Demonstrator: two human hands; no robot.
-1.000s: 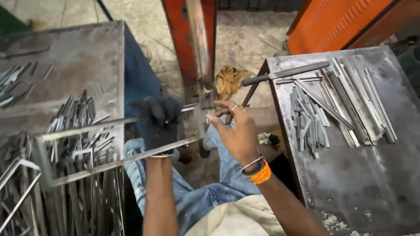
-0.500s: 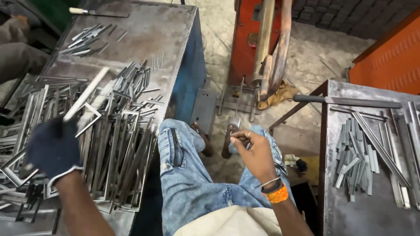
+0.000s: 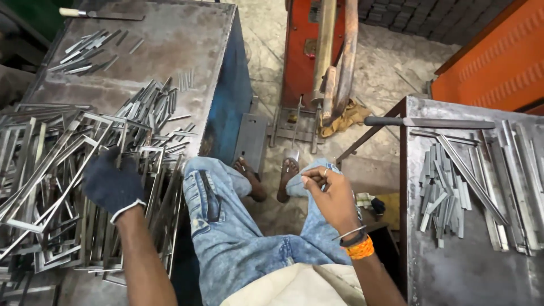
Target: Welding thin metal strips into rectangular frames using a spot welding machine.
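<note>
- The left hand (image 3: 111, 184), in a dark glove with a white cuff, rests on the heap of frames (image 3: 51, 187) on the left table (image 3: 170, 39); its fingers curl down onto a frame edge, but I cannot tell whether they actually clasp it.
- The frames are rectangular, of thin grey metal, piled criss-cross over the near part of that table and reaching its right edge.
- Loose short strips (image 3: 153, 105) lie just beyond the heap; a smaller cluster (image 3: 85, 54) sits farther back, and a tool with a pale handle (image 3: 96, 13) lies at the far edge.
- The right hand (image 3: 334, 195) is bare, held over the right knee, fingers curled with thumb and forefinger pressed together; whether anything is pinched there is too small to tell.
- It wears a ring, and an orange band (image 3: 361, 248) with a dark band at the wrist.
- The person sits in jeans (image 3: 238, 238), bare feet on the floor between the tables.
- The right table (image 3: 453, 272) bears cut strips (image 3: 445, 195), long bars (image 3: 513, 181) beside them and a dark-handled blade (image 3: 430, 122) across its far end.
- A red machine (image 3: 317, 51) stands ahead, with a rag (image 3: 348, 116) at its foot.
</note>
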